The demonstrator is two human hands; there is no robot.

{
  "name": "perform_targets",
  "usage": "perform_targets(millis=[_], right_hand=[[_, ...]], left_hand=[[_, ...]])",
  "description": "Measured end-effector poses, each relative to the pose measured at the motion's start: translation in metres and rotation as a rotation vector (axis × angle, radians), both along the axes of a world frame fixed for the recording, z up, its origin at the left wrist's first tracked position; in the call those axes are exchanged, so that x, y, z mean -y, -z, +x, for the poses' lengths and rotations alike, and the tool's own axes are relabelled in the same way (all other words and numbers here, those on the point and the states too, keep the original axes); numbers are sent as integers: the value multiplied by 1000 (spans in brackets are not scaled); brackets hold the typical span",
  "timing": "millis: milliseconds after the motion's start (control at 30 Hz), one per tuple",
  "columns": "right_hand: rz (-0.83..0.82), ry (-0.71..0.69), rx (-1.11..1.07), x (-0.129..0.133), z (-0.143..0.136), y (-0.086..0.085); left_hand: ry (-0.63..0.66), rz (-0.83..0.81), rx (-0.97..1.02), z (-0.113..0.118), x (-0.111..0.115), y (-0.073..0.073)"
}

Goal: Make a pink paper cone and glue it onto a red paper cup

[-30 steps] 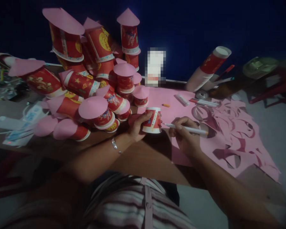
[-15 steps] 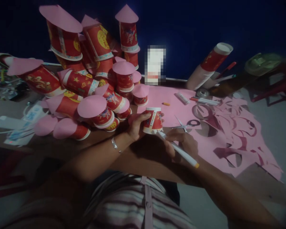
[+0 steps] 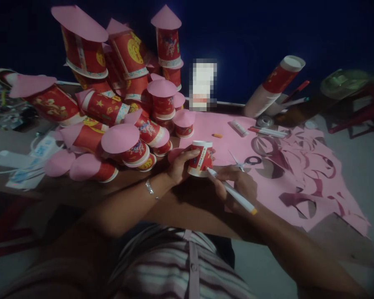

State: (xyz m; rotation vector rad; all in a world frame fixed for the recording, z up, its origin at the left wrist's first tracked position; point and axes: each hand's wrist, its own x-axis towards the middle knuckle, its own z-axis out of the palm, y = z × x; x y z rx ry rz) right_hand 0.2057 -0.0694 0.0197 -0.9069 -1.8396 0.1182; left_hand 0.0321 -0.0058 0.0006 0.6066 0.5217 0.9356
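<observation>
The left hand [image 3: 180, 165] is gripping a red cup [image 3: 202, 158], its thumb pressing the near side and its fingers wrapping behind to the far side. The cup is standing nearly upright in the grip, above the middle of the tabletop [image 3: 187, 207], between its near and far edges. The right hand [image 3: 238, 185] is closing around a white marker [image 3: 232, 192], pinching it near the tip and pointing the tip at the lower right of the cup; whether it is touching is too small to tell. The marker's orange end is pointing toward the near edge.

Beyond the right hand, open scissors [image 3: 252, 160] are lying on pink paper [image 3: 205, 124]. Farther toward the far edge, an orange cap [image 3: 217, 136] and a glue stick [image 3: 239, 128] are resting on the paper, with pens [image 3: 269, 133] lying to their right, just beside a tape roll [image 3: 264, 121]. Cut scraps [image 3: 318, 166] are spreading toward the right edge, and a cup stack [image 3: 272, 87] is leaning near the far edge. Toward the left, red cups with pink cone roofs [image 3: 120, 138] are crowding together, some standing and some lying. A power strip [image 3: 34, 162] is sitting left of them.
</observation>
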Motion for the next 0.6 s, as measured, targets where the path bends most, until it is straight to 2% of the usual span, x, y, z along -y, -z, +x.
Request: perform_targets(millis=[600], right_hand=[[-20,-24,79,-1,1,-2]], left_hand=[[14,3,-15,0,0,0]])
